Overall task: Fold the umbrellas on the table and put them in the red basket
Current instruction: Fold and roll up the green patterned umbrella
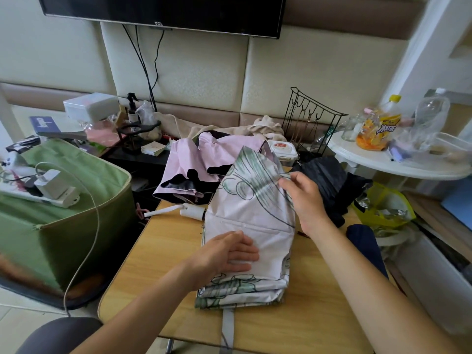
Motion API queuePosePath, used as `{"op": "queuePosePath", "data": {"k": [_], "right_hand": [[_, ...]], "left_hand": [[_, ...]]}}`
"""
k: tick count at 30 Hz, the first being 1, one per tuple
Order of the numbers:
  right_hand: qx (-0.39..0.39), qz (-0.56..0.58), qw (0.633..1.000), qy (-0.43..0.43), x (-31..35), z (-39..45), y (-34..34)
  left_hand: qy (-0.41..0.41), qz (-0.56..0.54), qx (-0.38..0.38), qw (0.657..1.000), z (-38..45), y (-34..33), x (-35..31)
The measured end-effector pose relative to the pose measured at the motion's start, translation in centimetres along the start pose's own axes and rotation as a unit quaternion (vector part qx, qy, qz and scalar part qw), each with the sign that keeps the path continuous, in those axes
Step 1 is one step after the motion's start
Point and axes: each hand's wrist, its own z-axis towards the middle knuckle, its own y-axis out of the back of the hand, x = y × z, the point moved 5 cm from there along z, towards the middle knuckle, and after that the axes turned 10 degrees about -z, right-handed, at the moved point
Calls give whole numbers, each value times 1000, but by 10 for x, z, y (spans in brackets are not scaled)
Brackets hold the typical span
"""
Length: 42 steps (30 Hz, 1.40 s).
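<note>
- my left hand lies flat, fingers straight, pressing the leaf-print umbrella onto the wooden table.
- my right hand pinches its canopy edge.
- beyond: pink umbrella, black umbrella.
- green bin carries a charger.

You see a white leaf-printed cloth umbrella, matt and creased. It lies on a smooth, light wood-grain table. The black wire rack is thin metal.
</note>
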Motion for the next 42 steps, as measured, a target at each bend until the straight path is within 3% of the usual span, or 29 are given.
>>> {"op": "queuePosePath", "data": {"k": [3, 5, 7, 10, 12, 18, 26, 31, 36, 39, 42], "right_hand": [[123, 98, 987, -19, 0, -18, -5], [208, 109, 972, -21, -2, -32, -9], [257, 62, 964, -1, -5, -42, -14], [247, 41, 968, 16, -9, -51, -17], [215, 51, 975, 20, -11, -54, -16], [150, 50, 986, 52, -2, -63, -11], [33, 185, 982, 5, -7, -61, 6], [60, 144, 987, 43, 4, -62, 2], [55, 112, 991, 54, 12, -61, 8], [40, 133, 988, 65, 10, -60, 14], [80, 92, 989, 87, 8, -61, 12]], "left_hand": [[-33, 12, -16, 999, -6, -3, -8], [-130, 14, -84, 988, -15, -2, -25], [-267, 36, -179, 946, -27, 7, -45], [-399, 84, -264, 874, -47, 19, -64], [-433, 95, -280, 852, -55, 23, -72], [-373, 184, -205, 886, -48, 23, -74], [-353, 45, -188, 915, -35, 33, -70], [-378, 78, -214, 897, -36, 29, -72], [-377, 57, -121, 917, -31, 26, -76], [-387, 28, -122, 914, -32, 23, -77], [-411, 44, -117, 903, -33, 22, -78]]}}
